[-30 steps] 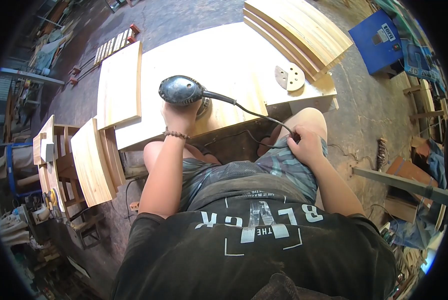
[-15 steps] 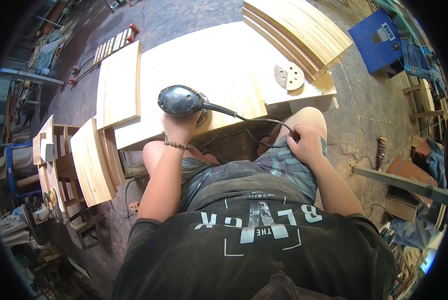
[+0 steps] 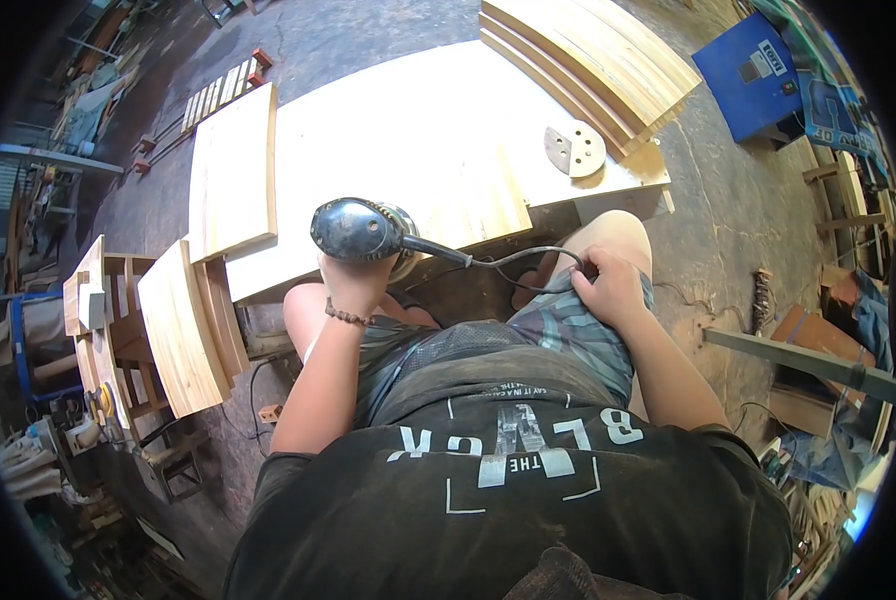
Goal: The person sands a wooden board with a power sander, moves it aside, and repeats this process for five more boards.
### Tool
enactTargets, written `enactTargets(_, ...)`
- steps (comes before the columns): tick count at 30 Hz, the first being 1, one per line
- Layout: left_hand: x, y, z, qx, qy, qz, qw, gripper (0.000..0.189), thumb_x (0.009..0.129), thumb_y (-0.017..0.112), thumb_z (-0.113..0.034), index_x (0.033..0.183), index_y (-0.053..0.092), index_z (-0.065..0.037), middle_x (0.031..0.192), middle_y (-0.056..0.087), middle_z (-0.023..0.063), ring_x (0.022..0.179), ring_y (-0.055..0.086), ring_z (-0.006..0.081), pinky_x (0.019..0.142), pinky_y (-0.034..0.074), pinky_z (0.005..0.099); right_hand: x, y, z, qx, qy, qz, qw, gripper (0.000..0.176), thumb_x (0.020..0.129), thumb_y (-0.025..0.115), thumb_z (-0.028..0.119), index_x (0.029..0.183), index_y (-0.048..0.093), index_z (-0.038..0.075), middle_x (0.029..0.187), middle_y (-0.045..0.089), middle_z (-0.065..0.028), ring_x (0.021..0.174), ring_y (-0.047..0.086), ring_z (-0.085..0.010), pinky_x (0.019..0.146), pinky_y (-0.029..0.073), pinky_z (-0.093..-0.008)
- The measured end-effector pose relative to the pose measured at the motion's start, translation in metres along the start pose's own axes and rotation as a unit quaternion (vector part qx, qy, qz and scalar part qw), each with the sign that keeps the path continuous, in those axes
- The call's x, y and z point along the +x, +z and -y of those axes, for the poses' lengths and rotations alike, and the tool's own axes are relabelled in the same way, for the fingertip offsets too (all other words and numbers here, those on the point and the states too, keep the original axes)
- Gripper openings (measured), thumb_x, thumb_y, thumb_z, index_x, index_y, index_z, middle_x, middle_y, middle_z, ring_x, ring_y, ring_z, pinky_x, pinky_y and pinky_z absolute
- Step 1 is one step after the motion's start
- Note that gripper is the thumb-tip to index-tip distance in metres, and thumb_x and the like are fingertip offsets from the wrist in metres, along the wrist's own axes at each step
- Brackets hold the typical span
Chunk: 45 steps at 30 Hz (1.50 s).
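A dark sander (image 3: 358, 230) is gripped from below by my left hand (image 3: 356, 285), which has a beaded bracelet at the wrist. The sander sits at the near edge of a pale wooden panel (image 3: 473, 195) on the white worktop (image 3: 378, 110). From its end a black cord (image 3: 508, 262) runs right to my right hand (image 3: 610, 288). That hand rests on my thigh, its fingers closed round the cord. Round sanding discs (image 3: 575, 150) with holes lie on the worktop at the right.
Curved wooden panels (image 3: 608, 70) are stacked at the back right. Other boards (image 3: 233, 170) lie at the left, with more panels (image 3: 181, 325) beside them. A blue box (image 3: 753, 80) stands on the floor at the right. A grey bar (image 3: 803, 362) extends at the lower right.
My left hand and the sander have moved slightly toward me and to the left. My right hand stays on my thigh with the cord.
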State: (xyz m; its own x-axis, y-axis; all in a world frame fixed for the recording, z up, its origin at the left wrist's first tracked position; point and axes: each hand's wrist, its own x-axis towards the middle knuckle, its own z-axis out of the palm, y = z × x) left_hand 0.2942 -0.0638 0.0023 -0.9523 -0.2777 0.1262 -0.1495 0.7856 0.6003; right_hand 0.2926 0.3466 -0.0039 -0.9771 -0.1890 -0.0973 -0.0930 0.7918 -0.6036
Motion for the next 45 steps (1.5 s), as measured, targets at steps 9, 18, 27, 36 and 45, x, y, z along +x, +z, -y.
enactTargets(9, 0.002, 0.003, 0.004, 0.025, 0.008, -0.030, 0.999, 0.048, 0.086, 0.090, -0.027, 0.127, 0.075, -0.009, 0.122, 0.081, 0.0103, 0.114, 0.076, 0.0291, 0.101, 0.059, 0.0416, 0.003, 0.003, 0.001, -0.004, 0.001, 0.006, 1.000, 0.015, 0.089, 0.077, 0.020, 0.093, 0.073, 0.006, 0.089, 0.076, -0.0164, 0.087, 0.075, -0.0366, 0.081, 0.058, -0.0463)
enactTargets(18, 0.017, 0.004, -0.011, -0.043, -0.020, -0.032, 0.998, 0.037, 0.086, 0.089, -0.023, 0.116, 0.078, -0.005, 0.111, 0.083, 0.0123, 0.105, 0.079, 0.0284, 0.095, 0.060, 0.0411, 0.003, 0.002, 0.002, -0.023, -0.014, 0.002, 1.000, 0.017, 0.090, 0.080, 0.018, 0.097, 0.074, 0.004, 0.088, 0.076, -0.0157, 0.083, 0.075, -0.0309, 0.079, 0.059, -0.0413)
enactTargets(27, 0.032, 0.015, -0.011, -0.091, -0.025, -0.052, 0.994, 0.033, 0.086, 0.088, -0.021, 0.113, 0.081, -0.004, 0.109, 0.084, 0.0139, 0.104, 0.080, 0.0278, 0.094, 0.061, 0.0398, 0.015, 0.001, 0.006, -0.006, 0.009, -0.004, 1.000, 0.017, 0.091, 0.078, 0.022, 0.095, 0.077, 0.005, 0.090, 0.078, -0.0168, 0.086, 0.076, -0.0359, 0.080, 0.059, -0.0458)
enactTargets(36, 0.046, 0.020, -0.013, -0.107, -0.014, -0.077, 0.991, 0.037, 0.084, 0.092, -0.024, 0.111, 0.082, -0.002, 0.108, 0.085, 0.0136, 0.103, 0.081, 0.0260, 0.093, 0.061, 0.0393, 0.035, 0.001, 0.015, -0.042, -0.047, 0.134, 0.989, 0.021, 0.090, 0.078, 0.027, 0.097, 0.078, 0.008, 0.092, 0.079, -0.0141, 0.091, 0.078, -0.0334, 0.082, 0.060, -0.0459)
enactTargets(45, 0.060, 0.010, -0.020, -0.115, -0.056, -0.057, 0.990, 0.042, 0.083, 0.093, -0.025, 0.116, 0.081, -0.002, 0.112, 0.084, 0.0152, 0.106, 0.081, 0.0275, 0.095, 0.062, 0.0395, 0.052, 0.023, 0.020, 0.110, -0.044, 0.061, 0.991, 0.019, 0.095, 0.081, 0.021, 0.096, 0.077, 0.003, 0.087, 0.077, -0.0137, 0.082, 0.075, -0.0266, 0.077, 0.060, -0.0393)
